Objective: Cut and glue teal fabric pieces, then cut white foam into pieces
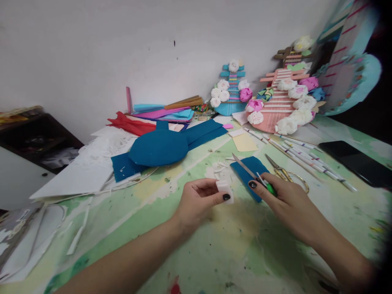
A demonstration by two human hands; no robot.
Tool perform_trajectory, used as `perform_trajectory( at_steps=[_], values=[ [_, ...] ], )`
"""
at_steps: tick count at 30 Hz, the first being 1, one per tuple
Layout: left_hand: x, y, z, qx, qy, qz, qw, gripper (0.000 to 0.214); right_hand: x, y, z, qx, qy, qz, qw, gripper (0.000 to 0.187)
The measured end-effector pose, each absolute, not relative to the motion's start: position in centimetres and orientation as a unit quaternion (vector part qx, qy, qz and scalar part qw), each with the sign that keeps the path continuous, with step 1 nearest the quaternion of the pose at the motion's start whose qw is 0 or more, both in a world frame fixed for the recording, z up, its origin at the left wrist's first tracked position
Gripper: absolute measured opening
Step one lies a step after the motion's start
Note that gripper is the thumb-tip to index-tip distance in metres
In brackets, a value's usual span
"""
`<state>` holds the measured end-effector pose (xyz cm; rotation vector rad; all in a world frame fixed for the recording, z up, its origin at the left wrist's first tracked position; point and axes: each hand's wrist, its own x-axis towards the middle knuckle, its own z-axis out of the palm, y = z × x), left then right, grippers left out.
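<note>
My left hand [200, 200] pinches a small folded piece of white paper [225, 191] between thumb and fingers, just above the table. In my right hand [280, 196] is a green-handled cutting tool [244, 165] with a long pointed blade aimed up and left. My fingers cover much of it, so I cannot tell whether it is scissors or a knife. A thin white strip shows beside my right thumb. Under the blade lies a blue paper piece [249, 165]. Gold-handled scissors [278, 166] rest just beyond my right hand. White paper scraps [220, 167] are scattered ahead of my left hand.
A blue guitar-like shape [159, 148] lies centre left, near white sheets [82, 167]. Flower-decorated blue [229, 107] and pink [269, 122] guitar shapes lean on the wall. Striped paper sticks [309, 157] and a black phone [357, 161] are on the right.
</note>
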<state>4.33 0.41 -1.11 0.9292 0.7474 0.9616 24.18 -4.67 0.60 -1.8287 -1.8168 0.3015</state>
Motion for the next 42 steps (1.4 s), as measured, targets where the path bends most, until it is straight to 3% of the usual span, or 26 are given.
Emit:
perform_trajectory(
  at_steps=[18,26,36,42],
  values=[
    [4.1,1.3,-2.1,0.445,0.346,0.449,0.693,0.045,24.4,-4.4,0.6,-0.718,-0.640,0.120,0.245,0.040],
    [4.1,1.6,-2.4,0.417,0.377,0.450,0.694,0.042,25.2,-3.9,0.0,-0.758,-0.609,0.064,0.227,0.024],
    [2.6,4.4,-2.4,0.532,0.461,0.446,0.553,0.029,24.8,-2.7,-0.3,-0.780,-0.615,0.076,0.085,0.035],
    [1.5,5.8,-2.8,0.588,0.486,0.445,0.469,0.026,24.7,-2.3,-0.6,-0.781,-0.618,0.070,0.066,0.034]
  ],
)
